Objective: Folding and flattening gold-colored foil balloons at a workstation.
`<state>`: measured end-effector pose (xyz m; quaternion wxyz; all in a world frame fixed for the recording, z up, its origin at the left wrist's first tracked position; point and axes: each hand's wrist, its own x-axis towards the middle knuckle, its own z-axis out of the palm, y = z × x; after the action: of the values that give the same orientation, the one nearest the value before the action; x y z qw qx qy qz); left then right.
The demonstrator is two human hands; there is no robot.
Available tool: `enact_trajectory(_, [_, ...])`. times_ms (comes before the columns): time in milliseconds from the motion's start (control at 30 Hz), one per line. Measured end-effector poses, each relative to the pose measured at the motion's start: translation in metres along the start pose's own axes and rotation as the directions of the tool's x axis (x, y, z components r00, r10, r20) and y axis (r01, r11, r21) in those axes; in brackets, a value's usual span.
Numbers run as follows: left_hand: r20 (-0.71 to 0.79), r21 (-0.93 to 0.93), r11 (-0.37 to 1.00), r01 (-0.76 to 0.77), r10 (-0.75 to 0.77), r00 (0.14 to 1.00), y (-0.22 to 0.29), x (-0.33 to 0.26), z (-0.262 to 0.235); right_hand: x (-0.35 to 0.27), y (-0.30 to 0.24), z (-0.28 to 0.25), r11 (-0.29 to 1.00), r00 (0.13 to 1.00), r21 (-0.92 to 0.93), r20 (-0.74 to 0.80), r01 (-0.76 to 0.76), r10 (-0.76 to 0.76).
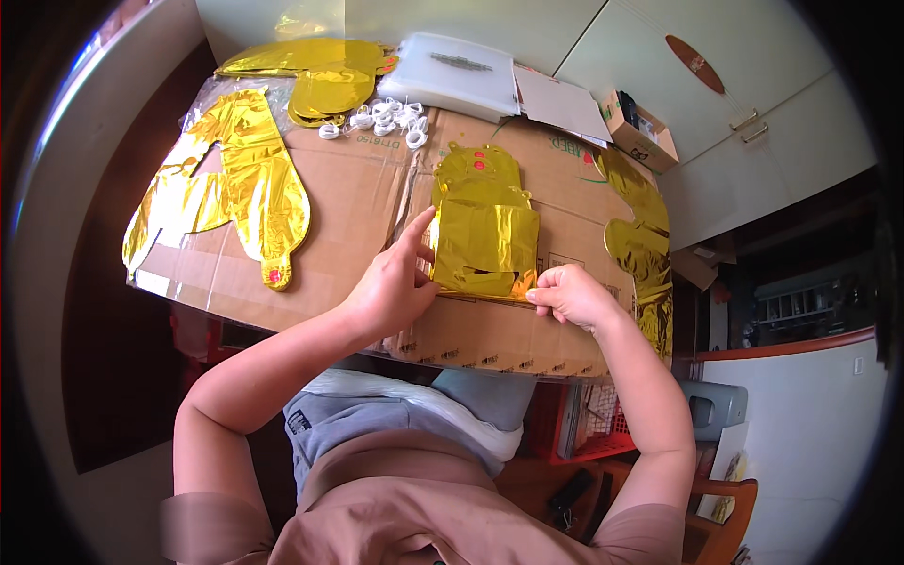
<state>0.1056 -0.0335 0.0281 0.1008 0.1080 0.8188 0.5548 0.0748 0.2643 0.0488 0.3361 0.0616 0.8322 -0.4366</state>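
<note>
A gold foil balloon (pixel 485 235), folded into a flat bundle, lies on the cardboard in front of me. Two small red spots mark its narrow far end. My right hand (pixel 570 297) pinches its near right corner between thumb and fingertips. Along the bundle's left edge rests my left hand (pixel 388 287), fingers stretched and apart, the index finger pointing away from me. To the left, an unfolded letter-shaped gold foil balloon (pixel 268 193) is spread flat, with a red spot on its near tab.
Several white string coils (pixel 386 118) lie behind the bundle, beside stacked gold foil balloons (pixel 334 89). A translucent plastic box (pixel 452 75) stands at the back, a small open carton (pixel 640 132) at the back right. More gold foil (pixel 650 254) drapes over the cardboard's (pixel 358 217) right edge.
</note>
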Motion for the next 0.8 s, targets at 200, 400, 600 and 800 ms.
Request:
enact_trajectory(200, [-0.041,0.097,0.995,-0.03,0.034,0.999,-0.005,0.001,0.004,-0.004,-0.006,0.007,0.999,0.999,-0.029,-0.049,-0.016,0.014])
enact_trajectory(400, [-0.068,0.164,0.986,-0.026,0.038,0.997,-0.006,0.001,0.007,-0.005,-0.009,0.011,0.969,0.994,-0.246,-0.108,-0.008,-0.019])
enact_trajectory(600, [-0.06,0.241,0.969,-0.05,0.066,0.996,-0.005,0.0,0.005,-0.007,-0.019,0.015,0.924,0.99,-0.384,-0.135,-0.006,-0.049])
enact_trajectory(800, [-0.041,0.283,0.957,-0.059,0.073,0.996,-0.003,-0.004,0.007,-0.003,-0.025,0.015,0.894,0.991,-0.448,-0.128,-0.029,-0.032])
